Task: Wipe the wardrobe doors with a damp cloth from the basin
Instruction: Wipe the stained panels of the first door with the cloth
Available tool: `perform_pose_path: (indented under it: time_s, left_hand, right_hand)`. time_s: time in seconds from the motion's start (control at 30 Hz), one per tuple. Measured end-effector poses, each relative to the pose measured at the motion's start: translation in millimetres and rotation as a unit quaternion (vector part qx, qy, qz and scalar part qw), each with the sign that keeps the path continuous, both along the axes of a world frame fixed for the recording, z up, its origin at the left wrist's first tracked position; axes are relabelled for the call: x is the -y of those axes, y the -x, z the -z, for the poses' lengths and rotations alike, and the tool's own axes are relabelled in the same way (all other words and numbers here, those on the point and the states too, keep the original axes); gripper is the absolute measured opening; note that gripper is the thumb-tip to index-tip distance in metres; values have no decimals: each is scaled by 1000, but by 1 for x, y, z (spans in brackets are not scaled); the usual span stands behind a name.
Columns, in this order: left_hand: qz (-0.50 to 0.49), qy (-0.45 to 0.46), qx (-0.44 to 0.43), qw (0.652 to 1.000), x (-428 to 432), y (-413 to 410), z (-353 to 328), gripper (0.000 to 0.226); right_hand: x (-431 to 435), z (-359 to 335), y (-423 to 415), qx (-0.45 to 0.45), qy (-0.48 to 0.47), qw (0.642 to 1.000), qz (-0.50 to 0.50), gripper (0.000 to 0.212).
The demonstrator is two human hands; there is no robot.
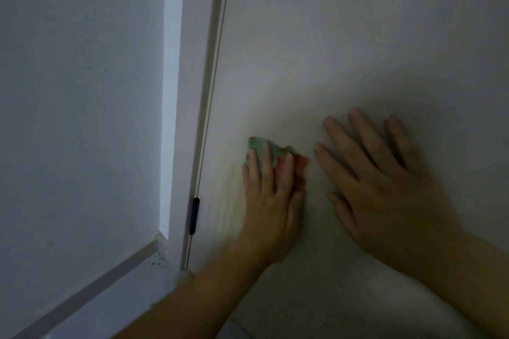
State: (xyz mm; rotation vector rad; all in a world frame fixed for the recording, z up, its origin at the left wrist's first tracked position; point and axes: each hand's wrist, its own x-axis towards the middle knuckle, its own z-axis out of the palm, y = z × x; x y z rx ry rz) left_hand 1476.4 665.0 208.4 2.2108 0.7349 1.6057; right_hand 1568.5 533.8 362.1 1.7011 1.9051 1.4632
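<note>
**Cloth pinned flat, other palm bracing**

My left hand (pixel 271 201) lies on the door (pixel 330 49) with its fingers straight, pressing the cloth (pixel 256 144) against the panel. Nothing curls round the cloth. It is green with a red patch and shows just past my fingertips. My right hand (pixel 385 187) rests just beside it on the thumb side, palm down, fingers spread wide and holding nothing.

The left hand is blurred, so I judge it to be mid-stroke. The cloth is only pinned, not gripped, so the pressure should be even across all the fingers or it may slide out from under them. Overlapping passes would avoid missed strips. The braced palm should take the push so the door does not swing, and the patch under it will need wiping too.

The panel is smooth, pale and matte. Faint streaks show outward of my left hand, and I cannot tell whether they are damp trails or blur.

Further outward and lower, a black hinge (pixel 195 216) sits on the door's edge against a narrow frame (pixel 192 91). Beyond that are a pale wall (pixel 82 91) and its skirting (pixel 96 292). Far above my fingertips a dark line crosses the panel. The light is dim, and no basin is in view.
</note>
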Motion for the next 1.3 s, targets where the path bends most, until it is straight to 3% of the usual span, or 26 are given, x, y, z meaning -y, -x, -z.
perform_pose_path:
  time_s: [0.1,0.27,0.4,0.47,0.57,0.77,0.93,1.0,1.07,1.17,1.3]
  left_hand:
    - [-19,-92,-33,995,-19,7,-10,61]
    - [-63,47,63,995,-50,14,-63,61]
    - [-10,-161,-34,986,28,-23,-51,54]
    - [-6,-215,-70,974,50,-32,-50,52]
    - [-27,-227,-70,971,30,-26,-81,52]
    - [-57,-104,16,993,17,-29,-141,59]
    - [12,-255,-94,962,98,-53,-104,61]
    - [8,-267,-106,958,100,-52,-93,62]
    - [-31,-224,-92,970,71,-40,-85,64]
    - [-71,-70,-35,994,12,-13,-70,62]
    - [-68,122,51,989,6,-12,-38,62]
  right_hand:
    - [10,-1,-3,2,0,1000,7,64]
    - [42,-3,-14,-17,-23,999,31,65]
    - [72,-5,-27,-43,-48,997,33,67]
    - [88,-12,-35,-52,-75,995,37,68]
    - [107,-20,-46,-59,-110,992,37,68]
    - [118,-18,-52,-82,-122,989,35,69]
    - [126,-21,-55,-132,-148,980,6,66]
    - [127,-22,-54,-129,-146,981,2,63]
    - [127,-20,-55,-116,-144,983,7,63]
    - [116,-12,-50,-82,-119,989,19,63]
    - [65,8,-27,-43,-45,998,5,58]
